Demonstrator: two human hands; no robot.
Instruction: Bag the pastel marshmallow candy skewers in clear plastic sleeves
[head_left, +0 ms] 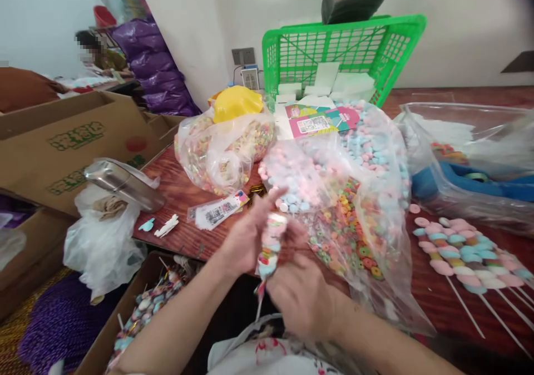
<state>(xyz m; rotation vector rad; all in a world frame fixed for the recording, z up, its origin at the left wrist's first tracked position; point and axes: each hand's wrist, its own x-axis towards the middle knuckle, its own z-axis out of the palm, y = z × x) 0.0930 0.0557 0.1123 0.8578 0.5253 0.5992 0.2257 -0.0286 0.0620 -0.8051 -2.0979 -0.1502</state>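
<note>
A wrapped marshmallow skewer (270,247) stands nearly upright between my hands, its white stick pointing down toward my lap. My left hand (246,233) closes around it from the left side, with some fingers behind the clear wrapper. Curled at the wrapper's lower end is my right hand (302,291), its fingers blurred by motion. Something small and reddish hangs at the wrapper's neck. Just beyond my hands lie a bag of pink and blue marshmallows (294,169) and a bag of colourful ring candies (362,247). Unwrapped marshmallow skewers (467,250) lie to the right.
A green basket (271,47) stands at the back, near printed cards (312,124). On the left are a steel flask (125,184), a label packet (219,211) and cartons (83,141). A box of finished skewers (146,308) sits below the table edge. Another person (106,58) sits far left.
</note>
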